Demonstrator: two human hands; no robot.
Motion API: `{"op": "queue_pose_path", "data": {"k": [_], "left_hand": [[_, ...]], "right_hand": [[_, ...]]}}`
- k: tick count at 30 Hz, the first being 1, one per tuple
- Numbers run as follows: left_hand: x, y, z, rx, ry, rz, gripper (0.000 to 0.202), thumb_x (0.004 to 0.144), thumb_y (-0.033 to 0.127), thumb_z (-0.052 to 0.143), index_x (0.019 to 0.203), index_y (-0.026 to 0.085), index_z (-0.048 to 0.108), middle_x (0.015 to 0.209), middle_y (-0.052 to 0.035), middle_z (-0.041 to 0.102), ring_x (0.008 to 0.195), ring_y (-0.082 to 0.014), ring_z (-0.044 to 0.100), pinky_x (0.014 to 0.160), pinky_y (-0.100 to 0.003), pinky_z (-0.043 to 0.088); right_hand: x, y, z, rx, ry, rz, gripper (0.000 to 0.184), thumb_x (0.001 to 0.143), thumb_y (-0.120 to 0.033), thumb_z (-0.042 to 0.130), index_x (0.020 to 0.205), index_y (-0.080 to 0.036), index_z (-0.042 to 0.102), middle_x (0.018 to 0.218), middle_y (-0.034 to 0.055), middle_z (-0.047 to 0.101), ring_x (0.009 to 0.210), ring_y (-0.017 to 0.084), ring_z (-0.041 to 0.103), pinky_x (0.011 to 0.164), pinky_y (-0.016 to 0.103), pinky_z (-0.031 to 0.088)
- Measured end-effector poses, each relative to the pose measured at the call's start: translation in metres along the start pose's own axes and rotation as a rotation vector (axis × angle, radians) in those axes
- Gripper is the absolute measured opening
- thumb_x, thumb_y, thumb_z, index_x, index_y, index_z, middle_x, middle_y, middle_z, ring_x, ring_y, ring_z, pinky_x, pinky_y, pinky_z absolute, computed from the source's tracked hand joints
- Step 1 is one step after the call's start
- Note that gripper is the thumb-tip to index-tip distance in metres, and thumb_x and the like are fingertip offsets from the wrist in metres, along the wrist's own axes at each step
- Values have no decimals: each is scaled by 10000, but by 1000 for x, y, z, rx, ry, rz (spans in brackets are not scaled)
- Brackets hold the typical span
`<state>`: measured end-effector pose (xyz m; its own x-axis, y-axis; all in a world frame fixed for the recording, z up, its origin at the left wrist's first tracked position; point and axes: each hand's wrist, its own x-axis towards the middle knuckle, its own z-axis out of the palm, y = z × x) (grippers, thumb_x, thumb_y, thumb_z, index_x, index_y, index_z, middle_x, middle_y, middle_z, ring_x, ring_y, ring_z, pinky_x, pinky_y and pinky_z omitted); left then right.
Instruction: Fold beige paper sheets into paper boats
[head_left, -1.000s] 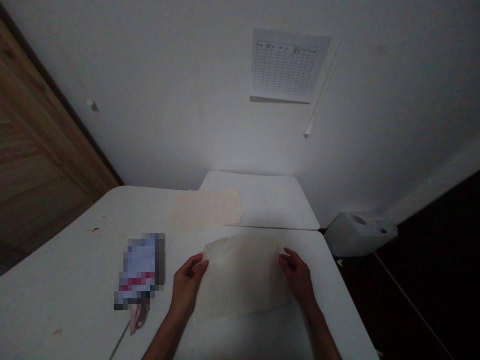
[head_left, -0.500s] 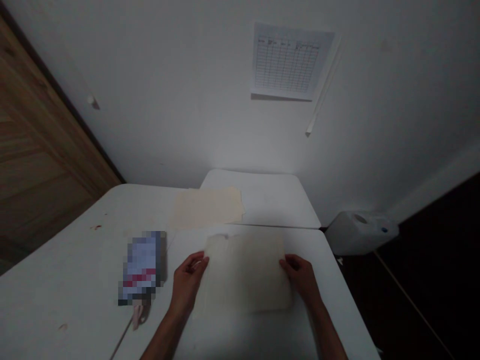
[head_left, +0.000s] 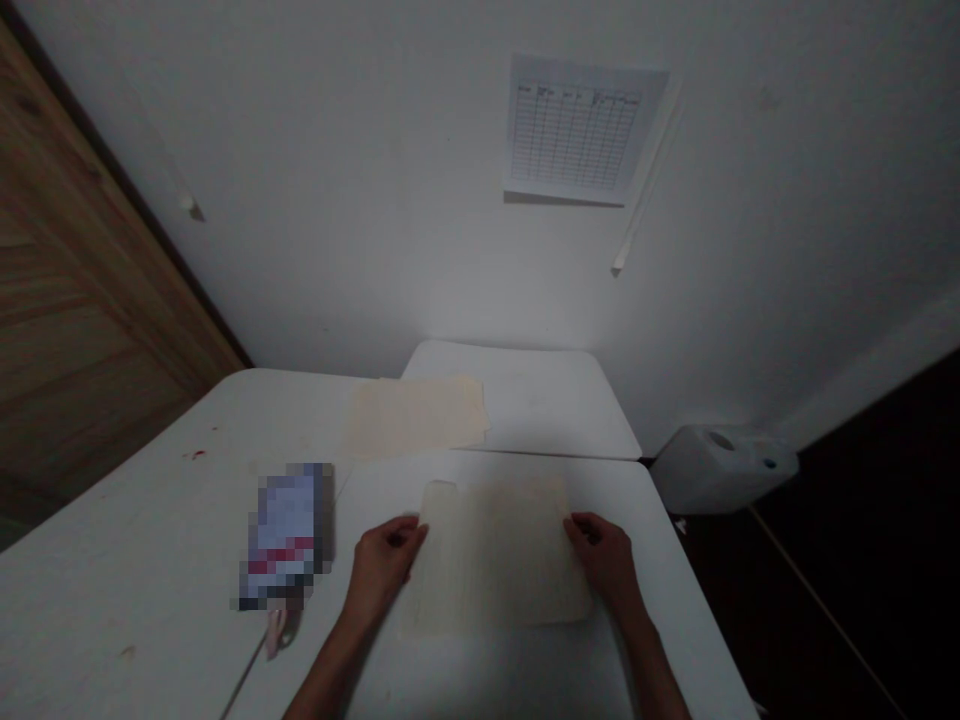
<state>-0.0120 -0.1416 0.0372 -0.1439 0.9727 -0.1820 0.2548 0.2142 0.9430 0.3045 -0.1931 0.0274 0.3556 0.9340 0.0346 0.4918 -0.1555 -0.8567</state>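
A pale, off-white rectangular sheet (head_left: 499, 555), cloth or paper I cannot tell, is stretched between my hands over the white table (head_left: 487, 680). My left hand (head_left: 384, 560) pinches its left edge between thumb and fingers. On the opposite edge, my right hand (head_left: 600, 550) grips it the same way. A strip along the sheet's left side looks lighter, with a small step at the top edge. Farther back lie cream-coloured sheets (head_left: 416, 415), slightly out of line with one another.
Left of my hands lies a blurred-out blue-and-red item (head_left: 281, 535) with a pinkish strap (head_left: 277, 630). A white plastic container (head_left: 720, 470) stands beyond the table's right edge. A printed chart (head_left: 574, 135) hangs on the wall, and a wooden door (head_left: 82, 270) is at left.
Both hands have shifted slightly right with the sheet. Its left side now shows a clearer lighter strip, and its top-left corner sits a little farther right.
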Motion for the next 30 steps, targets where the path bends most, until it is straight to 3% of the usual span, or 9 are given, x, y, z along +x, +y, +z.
{"op": "queue_pose_path", "data": {"k": [5, 10, 16, 20, 25, 27, 30], "left_hand": [[-2, 2, 2, -22, -17, -27, 419, 644, 506, 692, 824, 127, 697, 627, -30, 660, 405, -134, 511, 332, -234, 397], [-3, 1, 6, -10, -26, -35, 427, 647, 527, 678, 807, 132, 697, 634, -35, 656, 431, -146, 523, 319, -227, 389], [1, -3, 6, 24, -43, 3, 493, 654, 589, 656, 802, 120, 692, 562, -16, 625, 352, -104, 434, 308, -209, 311], [3, -5, 8, 10, -72, 10, 520, 654, 619, 654, 777, 115, 686, 466, 13, 559, 326, -93, 390, 323, -208, 280], [2, -4, 11, 28, -95, 7, 556, 659, 660, 632, 773, 118, 679, 404, 28, 506, 329, -109, 404, 333, -212, 296], [2, -3, 12, 36, -95, -3, 565, 655, 669, 627, 777, 120, 677, 402, 29, 504, 325, -107, 395, 331, -211, 296], [2, -3, 13, 32, -112, -19, 565, 661, 663, 620, 796, 117, 678, 398, 30, 500, 321, -100, 376, 328, -207, 289]], "right_hand": [[-3, 0, -10, -7, -83, 37, 339, 755, -450, 639, 926, -172, 730, 830, 84, 740, 748, 253, 691, 694, 353, 531], [-8, 1, -14, -189, -155, 68, 240, 718, -408, 679, 796, -184, 714, 710, 57, 712, 674, 235, 670, 618, 319, 485], [-11, -4, -10, -339, -58, 65, 166, 736, -359, 659, 751, -197, 693, 686, 53, 699, 671, 237, 657, 674, 346, 467], [-14, -12, -4, -200, -12, 27, 221, 804, -405, 594, 794, -207, 691, 698, 53, 698, 643, 227, 651, 663, 345, 487], [-17, -20, 4, 101, -88, 44, 381, 811, -529, 606, 947, -184, 695, 839, 82, 710, 707, 233, 669, 635, 325, 524], [-19, -23, 5, 199, -160, 34, 434, 825, -545, 598, 1065, -192, 677, 962, 99, 707, 801, 247, 682, 699, 341, 541], [-25, -26, 9, 271, -249, -104, 408, 891, -515, 533, 1176, -243, 639, 1211, 99, 635, 1060, 263, 626, 891, 389, 510]]}}
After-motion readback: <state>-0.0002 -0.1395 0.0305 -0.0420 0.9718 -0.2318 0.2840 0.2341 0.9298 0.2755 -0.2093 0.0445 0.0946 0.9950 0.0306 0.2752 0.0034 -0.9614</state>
